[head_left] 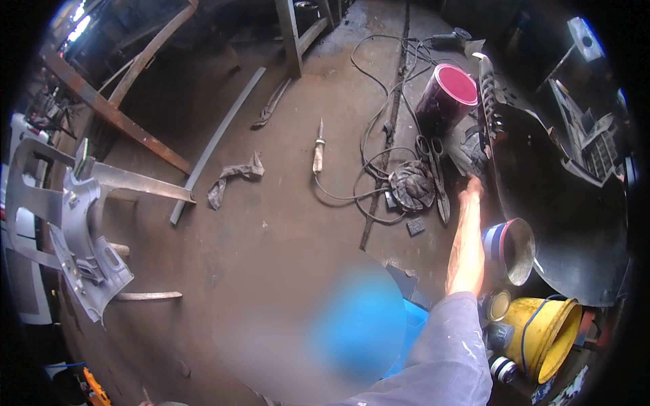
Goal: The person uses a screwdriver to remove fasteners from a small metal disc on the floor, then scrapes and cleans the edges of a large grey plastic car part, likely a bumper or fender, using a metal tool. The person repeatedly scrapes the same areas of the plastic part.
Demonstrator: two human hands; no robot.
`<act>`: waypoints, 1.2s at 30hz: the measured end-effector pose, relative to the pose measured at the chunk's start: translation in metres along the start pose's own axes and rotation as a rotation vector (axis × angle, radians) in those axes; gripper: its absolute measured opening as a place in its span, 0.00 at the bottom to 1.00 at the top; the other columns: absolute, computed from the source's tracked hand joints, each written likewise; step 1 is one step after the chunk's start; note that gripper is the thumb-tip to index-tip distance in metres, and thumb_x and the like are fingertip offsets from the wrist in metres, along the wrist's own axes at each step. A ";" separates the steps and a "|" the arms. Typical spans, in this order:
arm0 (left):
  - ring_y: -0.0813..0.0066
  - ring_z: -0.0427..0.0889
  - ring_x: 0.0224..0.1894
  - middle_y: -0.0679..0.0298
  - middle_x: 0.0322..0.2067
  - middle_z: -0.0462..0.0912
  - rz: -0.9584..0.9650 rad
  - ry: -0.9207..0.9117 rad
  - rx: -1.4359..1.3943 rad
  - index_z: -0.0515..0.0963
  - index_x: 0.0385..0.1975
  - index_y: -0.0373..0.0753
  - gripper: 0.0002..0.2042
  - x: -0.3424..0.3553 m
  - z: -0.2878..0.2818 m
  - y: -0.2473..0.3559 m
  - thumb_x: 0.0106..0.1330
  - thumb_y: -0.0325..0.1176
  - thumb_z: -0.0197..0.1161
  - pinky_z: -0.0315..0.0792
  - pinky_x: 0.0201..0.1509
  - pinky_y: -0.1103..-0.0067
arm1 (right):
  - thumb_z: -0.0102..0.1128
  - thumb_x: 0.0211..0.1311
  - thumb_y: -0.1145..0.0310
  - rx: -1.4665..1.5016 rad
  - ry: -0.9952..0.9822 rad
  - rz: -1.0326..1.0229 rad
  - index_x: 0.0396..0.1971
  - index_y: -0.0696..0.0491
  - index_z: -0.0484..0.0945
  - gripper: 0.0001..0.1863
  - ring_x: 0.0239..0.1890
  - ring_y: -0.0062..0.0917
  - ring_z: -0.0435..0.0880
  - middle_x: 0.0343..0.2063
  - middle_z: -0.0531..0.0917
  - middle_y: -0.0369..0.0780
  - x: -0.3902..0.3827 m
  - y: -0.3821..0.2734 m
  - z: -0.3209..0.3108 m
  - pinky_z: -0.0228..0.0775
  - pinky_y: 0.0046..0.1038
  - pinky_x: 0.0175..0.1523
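My right hand (pixel 470 187) reaches forward at the right, its forearm bare below a grey sleeve. It is beside a crumpled dark grey cloth (pixel 475 147) and a flat pale grey piece (pixel 460 161). Its fingers are largely hidden, so whether it grips either one does not show. Just left of it lie large metal shears (pixel 439 179) and a dark bundled rag (pixel 412 186). Beyond stands a tall dark can with a pinkish-red lid (pixel 457 84). An open can (pixel 518 252) is tipped near my forearm. My left hand is out of sight.
A corded tool with a pointed tip (pixel 318 155) lies on the floor, its cable looping rightward. A large dark curved panel (pixel 562 196) stands at right, near a yellow bucket (pixel 545 338). Grey plastic trim (pixel 84 210) and a metal strip (pixel 220 142) are left. A blur covers the lower middle.
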State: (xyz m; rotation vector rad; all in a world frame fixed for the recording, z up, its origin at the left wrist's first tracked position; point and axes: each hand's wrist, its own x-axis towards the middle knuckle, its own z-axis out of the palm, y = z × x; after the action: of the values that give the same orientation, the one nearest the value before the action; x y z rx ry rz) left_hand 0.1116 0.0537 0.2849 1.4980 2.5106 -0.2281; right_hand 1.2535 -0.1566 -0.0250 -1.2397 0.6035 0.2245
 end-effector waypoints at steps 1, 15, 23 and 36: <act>0.68 0.72 0.23 0.62 0.25 0.76 0.009 -0.004 -0.026 0.74 0.28 0.42 0.13 0.004 0.003 -0.002 0.67 0.44 0.53 0.63 0.25 0.72 | 0.64 0.52 0.69 0.026 0.013 0.050 0.37 0.59 0.77 0.14 0.39 0.34 0.79 0.38 0.80 0.44 -0.007 -0.002 -0.008 0.77 0.39 0.36; 0.71 0.71 0.31 0.60 0.34 0.72 -0.188 -0.355 -0.865 0.68 0.38 0.36 0.07 -0.077 0.006 -0.051 0.70 0.34 0.51 0.64 0.36 0.75 | 0.53 0.63 0.67 -0.231 -0.745 0.324 0.44 0.54 0.76 0.12 0.48 0.33 0.79 0.47 0.80 0.43 -0.322 0.093 -0.088 0.73 0.38 0.50; 0.82 0.76 0.22 0.64 0.28 0.79 -0.238 -0.527 -1.628 0.69 0.57 0.40 0.17 -0.061 0.196 -0.116 0.71 0.33 0.53 0.64 0.19 0.85 | 0.58 0.57 0.67 -1.036 -1.906 -0.444 0.43 0.59 0.76 0.16 0.39 0.25 0.78 0.37 0.82 0.41 -0.665 0.186 0.075 0.71 0.30 0.45; 0.77 0.77 0.27 0.64 0.31 0.80 -0.275 -0.420 -2.120 0.74 0.50 0.33 0.13 0.018 0.309 -0.093 0.67 0.24 0.53 0.70 0.26 0.82 | 0.52 0.62 0.74 -1.476 -2.593 -2.099 0.66 0.44 0.58 0.32 0.39 0.40 0.81 0.39 0.78 0.48 -0.967 0.469 -0.136 0.81 0.36 0.36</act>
State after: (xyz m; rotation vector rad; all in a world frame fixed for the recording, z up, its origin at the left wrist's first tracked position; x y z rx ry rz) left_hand 0.0517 -0.0484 -0.0157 0.0848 1.1482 1.3781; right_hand 0.1918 0.0238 0.0910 0.6845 2.7180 -0.1393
